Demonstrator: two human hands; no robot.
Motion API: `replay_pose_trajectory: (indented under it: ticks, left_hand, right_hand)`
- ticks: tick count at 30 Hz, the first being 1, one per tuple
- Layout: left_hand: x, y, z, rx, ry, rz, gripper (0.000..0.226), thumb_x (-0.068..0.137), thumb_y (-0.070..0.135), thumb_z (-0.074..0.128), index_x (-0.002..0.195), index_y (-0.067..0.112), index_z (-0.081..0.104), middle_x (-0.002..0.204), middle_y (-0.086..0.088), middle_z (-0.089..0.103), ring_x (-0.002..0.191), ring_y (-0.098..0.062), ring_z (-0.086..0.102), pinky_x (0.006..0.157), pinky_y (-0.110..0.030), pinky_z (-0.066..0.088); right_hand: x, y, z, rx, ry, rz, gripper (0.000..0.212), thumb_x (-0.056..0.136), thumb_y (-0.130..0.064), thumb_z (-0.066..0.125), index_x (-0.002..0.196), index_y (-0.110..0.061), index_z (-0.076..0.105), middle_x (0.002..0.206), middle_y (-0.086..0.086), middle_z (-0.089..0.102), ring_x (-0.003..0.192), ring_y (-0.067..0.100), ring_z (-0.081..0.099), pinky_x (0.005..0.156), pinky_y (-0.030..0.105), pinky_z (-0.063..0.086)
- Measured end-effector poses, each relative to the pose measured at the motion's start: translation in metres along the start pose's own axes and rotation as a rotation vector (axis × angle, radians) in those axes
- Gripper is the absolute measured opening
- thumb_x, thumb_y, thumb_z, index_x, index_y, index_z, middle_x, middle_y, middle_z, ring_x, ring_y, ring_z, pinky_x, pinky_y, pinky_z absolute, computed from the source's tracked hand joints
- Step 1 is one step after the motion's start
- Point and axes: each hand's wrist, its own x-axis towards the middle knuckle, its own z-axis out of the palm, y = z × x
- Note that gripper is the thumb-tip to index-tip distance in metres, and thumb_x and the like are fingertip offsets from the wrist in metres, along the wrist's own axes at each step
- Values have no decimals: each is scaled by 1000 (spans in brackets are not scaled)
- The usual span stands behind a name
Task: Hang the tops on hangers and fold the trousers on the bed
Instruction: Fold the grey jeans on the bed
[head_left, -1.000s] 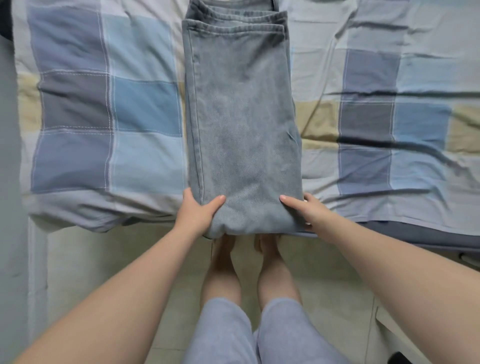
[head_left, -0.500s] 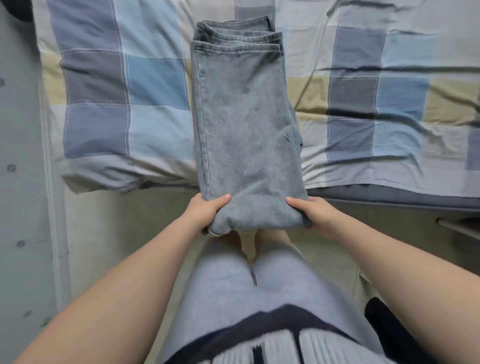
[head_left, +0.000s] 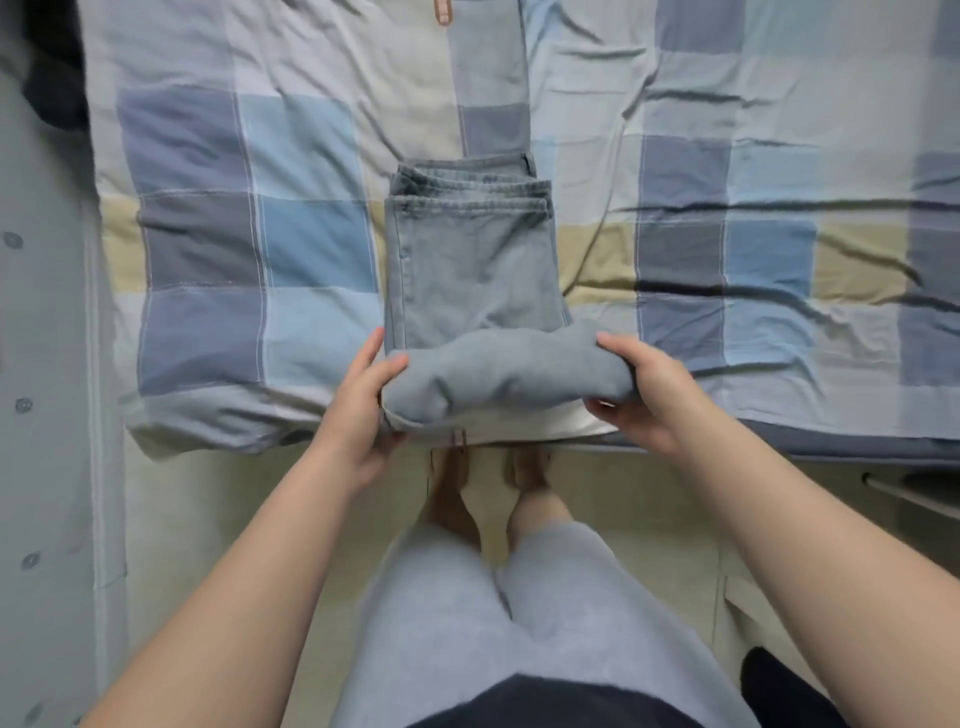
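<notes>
Grey-blue jeans (head_left: 475, 275) lie folded lengthwise on the checked bed cover (head_left: 727, 249), hems stacked at the far end. The near end is lifted and curled over into a thick roll just above the bed's front edge. My left hand (head_left: 363, 405) grips the left side of that roll, thumb on top and fingers underneath. On the right side, my right hand (head_left: 641, 389) grips it the same way. No tops or hangers are in view.
The bed's front edge (head_left: 831, 449) runs across the middle of the view. A grey wall or cabinet side (head_left: 47, 364) stands at the left. My bare feet (head_left: 488, 483) stand on the pale tiled floor below the bed. A dark object (head_left: 779, 686) sits at lower right.
Both hands have lifted the near end of the jeans and carried it away from me over the rest, so the flat panel now bends into a fold. The camera has tilted toward the bed.
</notes>
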Motion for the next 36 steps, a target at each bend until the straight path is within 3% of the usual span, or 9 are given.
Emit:
replay_pose_trajectory:
  ticks: [3,5,10,13,16,19,21,28,36]
  left_hand:
    - [30,42,21,-82,-24,3,19,99,39,52,109,32,67,84,7,68,68,-13,55,58,-25,36]
    - [51,69,36,-64,-42,9,28,98,50,49,99,29,67,78,4,67,73,-16,56,65,-30,38]
    - [111,120,68,30,-70,85,56,96,69,37,120,29,68,111,-1,73,109,-16,60,95,-36,39]
    - [151,133,86,117,-28,267,55,95,64,46,139,31,51,121,1,70,115,-11,60,91,-37,41]
    - [196,114,90,505,90,522,68,97,45,61,154,31,27,140,0,57,126,-11,53,108,-33,36]
    - [233,66,74,1395,245,593,82,92,69,44,158,44,5,169,3,12,155,-20,8,124,-50,10]
    - [256,40,62,1603,271,656,81,88,77,26,157,46,-3,169,4,-6,155,-22,-8,122,-60,4]
    - [325,10,45,1613,331,799,84,89,75,30,157,45,-7,169,0,-11,154,-32,-9,119,-65,2]
    - [305,16,51,1353,383,785,94,81,74,58,157,46,10,168,8,-3,155,-30,2,120,-60,17]
  right_hand:
    - [24,-51,24,105,-34,-15,15,97,-26,57,88,-18,66,76,-1,68,69,16,61,66,29,49]
    - [44,-79,39,125,-24,-29,17,97,-26,57,87,-16,67,73,1,68,68,17,61,69,28,50]
    - [108,-128,72,130,13,-104,16,95,-26,58,83,-21,67,76,-1,70,74,14,64,71,27,51]
    - [158,-138,89,80,19,-221,15,95,-31,59,104,-25,69,101,-6,74,92,7,66,79,28,46]
    - [212,-115,97,-264,55,-416,45,95,-36,62,138,-24,53,140,1,59,128,16,54,105,38,44]
    - [252,-72,89,-1081,43,-547,71,95,-59,46,157,-38,20,168,-9,11,154,19,10,123,54,12]
    - [266,-50,87,-1348,88,-614,71,99,-61,35,158,-43,0,167,-15,-13,155,18,-10,122,57,4]
    - [324,-16,94,-1434,264,-850,81,93,-66,22,160,-27,-4,168,5,-15,153,36,-8,122,57,6]
    - [312,-29,91,-1301,134,-807,91,87,-72,35,160,-32,-3,167,-1,-16,154,32,-9,124,54,6]
